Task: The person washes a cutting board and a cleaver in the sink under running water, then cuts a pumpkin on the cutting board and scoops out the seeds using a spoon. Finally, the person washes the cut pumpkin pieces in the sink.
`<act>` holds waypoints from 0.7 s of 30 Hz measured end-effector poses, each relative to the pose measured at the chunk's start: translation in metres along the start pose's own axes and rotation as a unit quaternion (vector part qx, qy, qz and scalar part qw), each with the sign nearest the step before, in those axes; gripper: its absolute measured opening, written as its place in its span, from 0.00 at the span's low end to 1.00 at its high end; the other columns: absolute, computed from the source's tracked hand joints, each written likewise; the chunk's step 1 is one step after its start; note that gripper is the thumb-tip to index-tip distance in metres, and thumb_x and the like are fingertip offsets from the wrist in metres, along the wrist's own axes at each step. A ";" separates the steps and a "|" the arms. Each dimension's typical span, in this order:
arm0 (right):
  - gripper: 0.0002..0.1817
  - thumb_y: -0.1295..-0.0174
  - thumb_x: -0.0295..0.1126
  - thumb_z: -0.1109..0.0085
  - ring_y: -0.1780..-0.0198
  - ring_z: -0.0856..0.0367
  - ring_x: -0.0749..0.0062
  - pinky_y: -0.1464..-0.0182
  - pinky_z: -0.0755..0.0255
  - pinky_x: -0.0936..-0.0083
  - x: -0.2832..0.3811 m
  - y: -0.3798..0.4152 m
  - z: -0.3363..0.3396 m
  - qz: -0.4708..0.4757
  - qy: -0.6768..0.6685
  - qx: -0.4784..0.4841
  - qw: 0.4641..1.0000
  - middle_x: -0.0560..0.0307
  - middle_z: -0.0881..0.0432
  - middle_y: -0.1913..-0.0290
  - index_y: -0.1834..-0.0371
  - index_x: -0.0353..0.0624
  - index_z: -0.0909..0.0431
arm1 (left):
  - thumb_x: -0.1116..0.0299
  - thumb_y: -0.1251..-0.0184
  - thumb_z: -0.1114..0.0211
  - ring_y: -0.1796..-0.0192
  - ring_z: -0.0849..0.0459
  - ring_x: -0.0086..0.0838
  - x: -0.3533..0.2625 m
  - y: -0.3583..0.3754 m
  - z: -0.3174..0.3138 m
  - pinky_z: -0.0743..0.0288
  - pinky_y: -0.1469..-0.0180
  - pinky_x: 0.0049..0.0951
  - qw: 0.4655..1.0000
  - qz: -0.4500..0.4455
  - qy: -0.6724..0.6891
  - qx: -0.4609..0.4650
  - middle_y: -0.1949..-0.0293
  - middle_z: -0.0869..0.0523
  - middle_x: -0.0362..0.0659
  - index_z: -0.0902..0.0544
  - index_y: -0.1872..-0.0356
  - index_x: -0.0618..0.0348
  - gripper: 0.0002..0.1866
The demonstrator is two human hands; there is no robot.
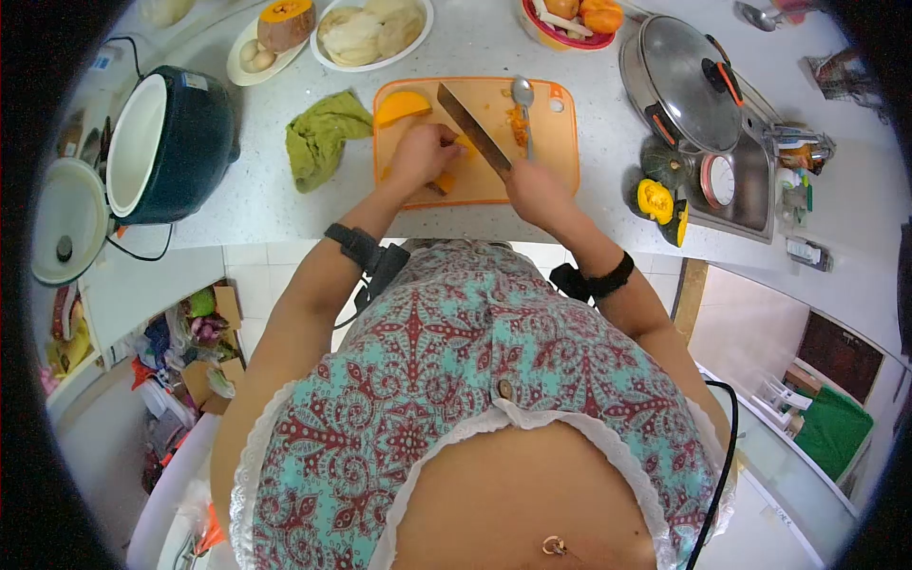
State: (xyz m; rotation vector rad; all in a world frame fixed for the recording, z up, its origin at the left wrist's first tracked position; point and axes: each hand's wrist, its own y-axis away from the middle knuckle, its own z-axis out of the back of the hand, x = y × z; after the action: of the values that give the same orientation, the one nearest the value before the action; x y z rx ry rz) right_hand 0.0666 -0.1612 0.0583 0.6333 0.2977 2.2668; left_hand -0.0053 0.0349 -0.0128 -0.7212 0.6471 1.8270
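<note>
My right hand (539, 194) is wrapped round the handle of a knife (475, 131), whose broad blade slants up and left over an orange-rimmed cutting board (556, 161). Bent fingers of my left hand (425, 155) touch orange pumpkin pieces (443, 182) on the board, left of the blade. A larger pumpkin wedge (403, 107) lies at the board's upper left. Toward the board's right side are a metal spoon (523, 93) and some orange scrapings (517, 125). A green cloth (325, 140) rests beside the board's left edge.
On the left stands a dark pot (177, 142) with its lid open. Behind the board are a plate with pumpkin and eggs (256, 57), a white bowl (372, 33) and a red bowl (568, 21). To the right are a lidded pan (686, 84), cut squash (655, 200) and a sink (755, 195).
</note>
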 end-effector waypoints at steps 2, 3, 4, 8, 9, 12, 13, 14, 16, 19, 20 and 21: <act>0.16 0.35 0.34 0.53 0.66 0.20 0.40 0.64 0.27 0.50 0.004 -0.013 -0.003 0.039 -0.011 0.012 0.999 0.35 0.19 0.70 0.70 0.32 0.22 | 0.60 0.48 0.30 0.66 0.16 0.42 0.002 -0.001 0.000 0.24 0.62 0.39 1.000 0.014 0.004 0.021 0.71 0.15 0.52 0.14 0.64 0.62 0.16; 0.16 0.35 0.34 0.53 0.66 0.20 0.40 0.64 0.27 0.50 0.005 -0.020 -0.006 0.037 -0.010 0.013 0.999 0.35 0.19 0.70 0.70 0.32 0.22 | 0.60 0.48 0.30 0.66 0.16 0.42 0.002 -0.001 0.001 0.24 0.62 0.39 0.999 0.026 0.006 0.038 0.70 0.15 0.52 0.14 0.64 0.61 0.15; 0.17 0.36 0.35 0.53 0.66 0.19 0.40 0.65 0.26 0.51 0.005 -0.028 -0.011 0.054 0.007 0.006 0.998 0.35 0.19 0.71 0.72 0.32 0.21 | 0.60 0.48 0.30 0.66 0.16 0.42 0.006 -0.002 0.000 0.24 0.62 0.39 0.999 0.024 0.006 0.039 0.70 0.15 0.52 0.14 0.64 0.61 0.15; 0.18 0.36 0.37 0.51 0.69 0.19 0.41 0.66 0.26 0.51 0.001 -0.050 -0.034 0.064 0.021 -0.030 0.997 0.34 0.20 0.73 0.74 0.33 0.19 | 0.59 0.46 0.31 0.68 0.16 0.42 0.003 0.003 0.000 0.25 0.63 0.39 1.000 0.003 0.012 0.020 0.71 0.15 0.52 0.14 0.64 0.60 0.15; 0.18 0.36 0.37 0.51 0.69 0.19 0.41 0.66 0.26 0.51 0.003 -0.055 -0.035 0.064 0.021 -0.034 0.997 0.34 0.20 0.73 0.74 0.33 0.19 | 0.59 0.45 0.31 0.67 0.16 0.42 0.001 0.006 0.001 0.25 0.63 0.39 0.999 0.007 0.025 0.021 0.71 0.15 0.52 0.14 0.63 0.60 0.16; 0.20 0.36 0.39 0.50 0.69 0.19 0.41 0.66 0.26 0.51 -0.002 -0.059 -0.034 0.041 -0.037 -0.101 0.993 0.34 0.20 0.74 0.76 0.32 0.20 | 0.58 0.44 0.32 0.66 0.16 0.43 -0.008 0.014 0.005 0.25 0.62 0.39 0.998 -0.024 0.054 0.025 0.70 0.15 0.52 0.14 0.63 0.61 0.16; 0.20 0.36 0.39 0.49 0.69 0.19 0.40 0.66 0.27 0.51 -0.006 -0.061 -0.029 0.018 -0.079 -0.072 0.994 0.33 0.21 0.75 0.76 0.31 0.21 | 0.58 0.44 0.32 0.66 0.16 0.43 -0.004 0.011 0.002 0.25 0.62 0.39 0.998 -0.029 0.051 0.017 0.70 0.15 0.52 0.14 0.63 0.61 0.16; 0.20 0.36 0.39 0.49 0.69 0.19 0.40 0.65 0.27 0.51 -0.009 -0.063 -0.025 -0.004 -0.120 -0.040 0.992 0.33 0.21 0.75 0.75 0.31 0.22 | 0.59 0.44 0.31 0.66 0.16 0.42 0.002 0.009 -0.005 0.25 0.62 0.38 0.997 -0.031 0.070 0.015 0.71 0.15 0.51 0.14 0.64 0.62 0.15; 0.19 0.36 0.39 0.49 0.69 0.20 0.39 0.65 0.27 0.50 -0.009 -0.054 -0.021 0.010 -0.113 -0.082 0.990 0.33 0.21 0.75 0.73 0.31 0.22 | 0.59 0.44 0.31 0.66 0.16 0.42 0.001 0.009 -0.007 0.25 0.63 0.38 0.995 -0.027 0.093 0.009 0.71 0.15 0.51 0.15 0.66 0.62 0.15; 0.18 0.36 0.39 0.48 0.69 0.20 0.39 0.64 0.27 0.50 0.012 -0.026 -0.003 0.005 -0.093 -0.103 0.990 0.32 0.21 0.74 0.69 0.31 0.23 | 0.60 0.46 0.29 0.68 0.16 0.42 0.006 0.010 -0.014 0.25 0.65 0.37 0.997 0.012 0.062 -0.052 0.72 0.15 0.50 0.15 0.68 0.62 0.15; 0.17 0.36 0.38 0.48 0.68 0.20 0.39 0.64 0.28 0.50 0.019 -0.017 0.006 -0.006 -0.073 -0.091 0.993 0.32 0.21 0.73 0.67 0.30 0.23 | 0.59 0.47 0.29 0.69 0.16 0.41 0.010 0.006 -0.015 0.25 0.65 0.37 0.997 0.034 0.048 -0.048 0.73 0.15 0.50 0.15 0.68 0.62 0.15; 0.17 0.36 0.38 0.48 0.68 0.20 0.39 0.64 0.28 0.50 0.020 -0.011 0.007 -0.011 -0.073 -0.087 0.993 0.32 0.21 0.73 0.67 0.30 0.23 | 0.58 0.48 0.28 0.70 0.16 0.41 0.011 0.005 -0.015 0.25 0.66 0.37 0.997 0.055 0.035 -0.044 0.73 0.15 0.50 0.15 0.69 0.62 0.15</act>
State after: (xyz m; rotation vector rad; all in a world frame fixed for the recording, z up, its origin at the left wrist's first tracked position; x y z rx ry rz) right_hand 0.0650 -0.1395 0.0667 0.6968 0.0353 2.1832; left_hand -0.0108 0.0289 -0.0305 -0.8247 0.6659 1.9478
